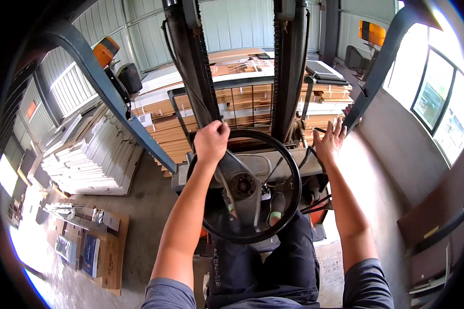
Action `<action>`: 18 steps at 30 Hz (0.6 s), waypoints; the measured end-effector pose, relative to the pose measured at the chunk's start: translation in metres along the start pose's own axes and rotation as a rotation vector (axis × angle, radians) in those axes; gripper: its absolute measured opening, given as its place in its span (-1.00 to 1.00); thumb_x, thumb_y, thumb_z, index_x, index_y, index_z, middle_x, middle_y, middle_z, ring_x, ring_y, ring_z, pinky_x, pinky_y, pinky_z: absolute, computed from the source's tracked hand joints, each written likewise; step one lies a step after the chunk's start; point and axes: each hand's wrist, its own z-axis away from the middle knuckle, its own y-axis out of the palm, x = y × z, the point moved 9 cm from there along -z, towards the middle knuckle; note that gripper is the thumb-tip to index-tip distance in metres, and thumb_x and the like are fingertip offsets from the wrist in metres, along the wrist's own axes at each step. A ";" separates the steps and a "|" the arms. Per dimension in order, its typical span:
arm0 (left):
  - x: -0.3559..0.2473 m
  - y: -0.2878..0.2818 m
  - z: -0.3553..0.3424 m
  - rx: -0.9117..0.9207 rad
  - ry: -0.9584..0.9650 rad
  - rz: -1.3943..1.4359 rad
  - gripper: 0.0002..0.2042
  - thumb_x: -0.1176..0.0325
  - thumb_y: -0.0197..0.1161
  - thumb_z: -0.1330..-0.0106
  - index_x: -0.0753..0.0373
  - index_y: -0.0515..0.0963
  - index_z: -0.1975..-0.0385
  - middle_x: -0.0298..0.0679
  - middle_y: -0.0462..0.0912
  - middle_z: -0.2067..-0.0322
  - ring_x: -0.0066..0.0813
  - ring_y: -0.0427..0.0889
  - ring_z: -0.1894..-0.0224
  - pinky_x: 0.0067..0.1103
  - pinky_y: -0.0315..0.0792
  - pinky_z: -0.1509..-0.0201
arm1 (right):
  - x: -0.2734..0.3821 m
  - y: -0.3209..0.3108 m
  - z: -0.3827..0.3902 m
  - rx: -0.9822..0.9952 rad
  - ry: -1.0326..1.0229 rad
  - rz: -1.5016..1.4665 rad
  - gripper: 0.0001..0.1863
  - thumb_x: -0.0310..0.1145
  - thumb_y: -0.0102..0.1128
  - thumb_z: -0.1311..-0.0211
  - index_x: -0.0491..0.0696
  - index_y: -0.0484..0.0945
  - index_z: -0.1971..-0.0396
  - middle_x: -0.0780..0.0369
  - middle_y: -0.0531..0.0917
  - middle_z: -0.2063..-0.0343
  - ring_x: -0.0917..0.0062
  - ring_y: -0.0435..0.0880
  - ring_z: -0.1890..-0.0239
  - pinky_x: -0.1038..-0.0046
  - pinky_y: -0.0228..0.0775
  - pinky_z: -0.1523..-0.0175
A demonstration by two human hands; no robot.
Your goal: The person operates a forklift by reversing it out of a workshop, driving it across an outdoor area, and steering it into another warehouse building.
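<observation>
I sit at the controls of a forklift. My left hand [211, 141] is closed at the upper left rim of the black steering wheel [297, 186]; whether it grips the rim itself or a knob on it is hidden. To the right of the wheel, my right hand [330, 141] has its fingers spread over the dashboard's right end. A dark lever tip [319, 130] shows beside its thumb, and I cannot make out any grip on it. Below the wheel, a shoe [277, 203] rests near the pedals.
Beyond the dark mast [288, 67] lie stacked flat cardboard and boards [252, 98]. White panels [95, 154] are piled at the left, with a pallet of cartons [108, 255] nearer. A wall with windows [435, 87] runs along the right. Blue frame posts [100, 85] flank the cab.
</observation>
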 end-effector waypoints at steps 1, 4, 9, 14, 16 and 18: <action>0.010 -0.014 0.008 -0.025 -0.009 0.003 -0.62 0.16 0.24 -0.42 0.30 0.46 0.57 0.04 0.47 0.64 0.09 0.53 0.54 -0.21 0.33 0.45 | 0.002 -0.002 0.001 0.010 0.007 -0.004 -0.13 0.16 0.06 -0.44 -0.22 0.23 -0.49 -0.02 -0.04 -0.60 -0.18 -0.10 -0.58 0.03 -0.17 -0.62; 0.023 -0.044 0.035 -0.077 -0.040 0.031 -0.63 0.20 0.27 -0.41 0.30 0.46 0.59 0.02 0.47 0.66 0.06 0.52 0.58 -0.25 0.34 0.48 | 0.005 -0.004 0.003 0.026 0.016 0.020 -0.14 0.18 0.05 -0.45 -0.19 0.23 -0.49 -0.01 -0.04 -0.59 -0.16 -0.08 -0.58 0.02 -0.14 -0.62; 0.032 -0.066 0.061 -0.087 -0.062 0.084 -0.66 0.25 0.29 -0.40 0.30 0.45 0.57 0.01 0.42 0.68 0.00 0.41 0.64 -0.32 0.29 0.51 | 0.009 -0.005 0.009 0.047 0.030 0.019 -0.16 0.15 0.08 -0.45 -0.17 0.25 -0.48 0.02 -0.02 -0.59 -0.15 -0.06 -0.57 0.02 -0.11 -0.62; 0.033 -0.066 0.061 -0.096 -0.059 0.122 -0.66 0.26 0.28 -0.41 0.31 0.44 0.57 0.03 0.42 0.65 0.00 0.39 0.63 -0.33 0.29 0.51 | 0.002 -0.005 0.013 0.042 0.018 0.002 -0.17 0.18 0.09 -0.44 -0.15 0.30 -0.45 0.04 0.01 -0.59 -0.13 -0.09 -0.58 0.03 -0.12 -0.63; 0.037 -0.064 0.061 -0.094 -0.078 0.153 -0.65 0.25 0.28 -0.41 0.31 0.43 0.57 0.03 0.41 0.66 0.01 0.38 0.63 -0.31 0.29 0.50 | 0.000 -0.003 0.021 0.076 -0.030 -0.026 -0.18 0.20 0.08 -0.43 -0.13 0.33 -0.44 0.05 0.03 -0.59 -0.12 -0.14 -0.59 0.01 -0.16 -0.63; 0.039 -0.063 0.060 -0.102 -0.059 0.187 -0.65 0.25 0.28 -0.41 0.31 0.43 0.58 0.02 0.41 0.66 0.02 0.40 0.62 -0.30 0.29 0.50 | -0.014 -0.003 0.040 0.115 -0.029 -0.050 -0.20 0.24 0.03 -0.44 -0.08 0.37 -0.42 0.08 0.03 -0.59 -0.09 -0.19 -0.61 -0.01 -0.20 -0.64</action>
